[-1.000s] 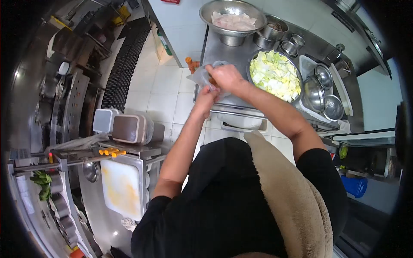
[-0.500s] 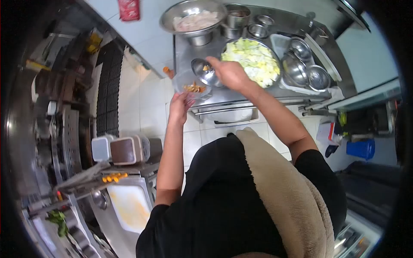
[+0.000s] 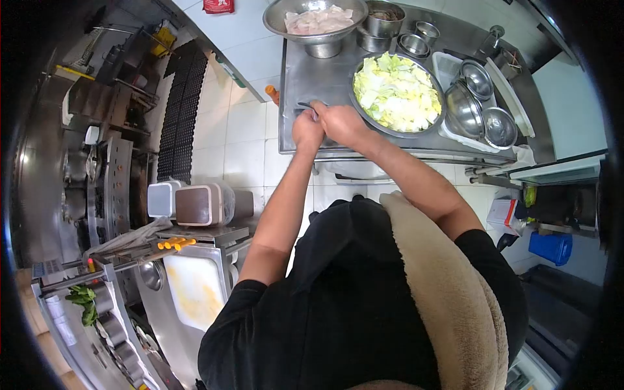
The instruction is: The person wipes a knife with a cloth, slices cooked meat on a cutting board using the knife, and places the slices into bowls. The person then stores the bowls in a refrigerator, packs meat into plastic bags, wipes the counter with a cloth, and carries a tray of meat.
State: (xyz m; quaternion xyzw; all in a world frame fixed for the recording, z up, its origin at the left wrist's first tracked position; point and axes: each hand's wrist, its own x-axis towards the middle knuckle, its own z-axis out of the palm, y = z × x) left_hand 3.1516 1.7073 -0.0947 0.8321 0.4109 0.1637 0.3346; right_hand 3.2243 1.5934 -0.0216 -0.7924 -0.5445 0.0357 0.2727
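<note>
My right hand (image 3: 342, 125) is closed near the front left of the steel table, its thumb by a thin dark metal rim (image 3: 303, 104). This looks like the small metal bowl seen edge-on, mostly hidden by my hands. My left hand (image 3: 307, 131) is closed and pressed against the right one; what it holds is hidden. The clear bowl with orange-brown bits from the earlier frame cannot be made out. Just right of my hands stands a large round metal basin of chopped cabbage (image 3: 398, 91).
A metal bowl of pale raw meat (image 3: 318, 22) stands at the back of the steel table (image 3: 309, 75), near several metal pots (image 3: 383, 26). At right, a white tray (image 3: 473, 144) holds metal bowls (image 3: 465, 109). Lidded containers (image 3: 195, 204) and a white cutting board (image 3: 195, 292) are at left.
My hands have come together. The metal bowl, earlier tilted over the clear bowl in my left hand, now shows only a thin edge. The whole view has shifted.
</note>
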